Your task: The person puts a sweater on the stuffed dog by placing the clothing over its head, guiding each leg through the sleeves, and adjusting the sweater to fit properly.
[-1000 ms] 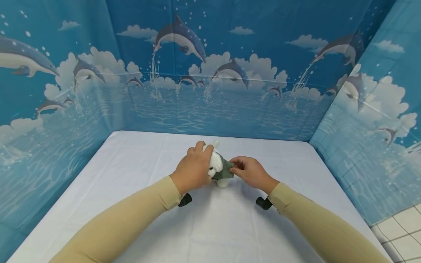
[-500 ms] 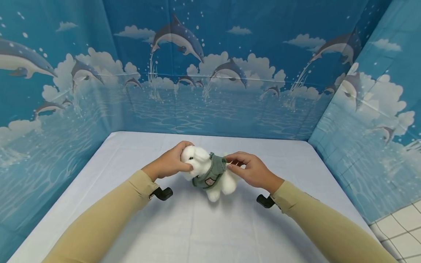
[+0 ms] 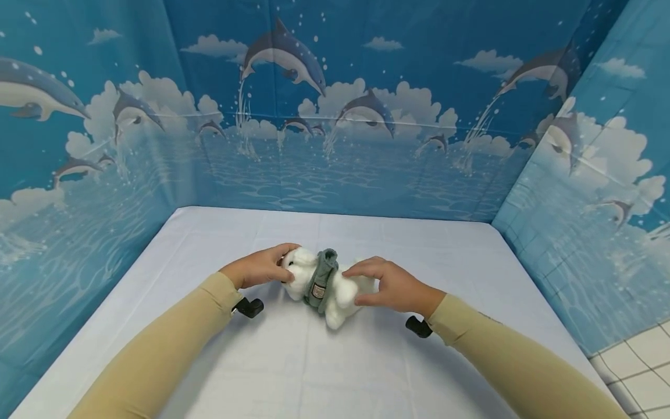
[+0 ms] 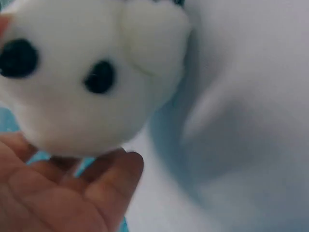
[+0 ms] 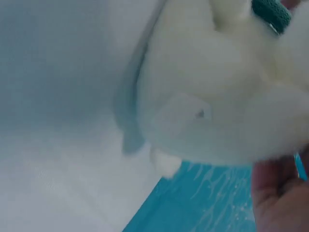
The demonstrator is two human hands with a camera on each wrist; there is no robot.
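Observation:
A white plush dog [image 3: 346,290] with black eyes and a green vest [image 3: 320,285] lies on its side on the white table, head toward the left. The vest sits bunched round its chest, its patch facing me. My left hand [image 3: 257,267] grips the head from the left, thumb in front. In the left wrist view, fingers [image 4: 118,179] of that hand lie along the edge of the head. My right hand [image 3: 399,286] holds the toy's rear, fingers above and thumb lower. The right wrist view shows the white body [image 5: 212,96], with part of the hand at lower right.
A white cloth covers the table [image 3: 251,361]. Blue dolphin-print curtains [image 3: 335,174] stand behind it and on both sides. Black wrist devices [image 3: 250,307] stick out below the sleeves. White floor tiles [image 3: 635,369] show at the right.
The dog has turned and shifted left, head to the left, and now lies lower. My left hand moved left with the head. My right hand let go of the vest and moved to the rear.

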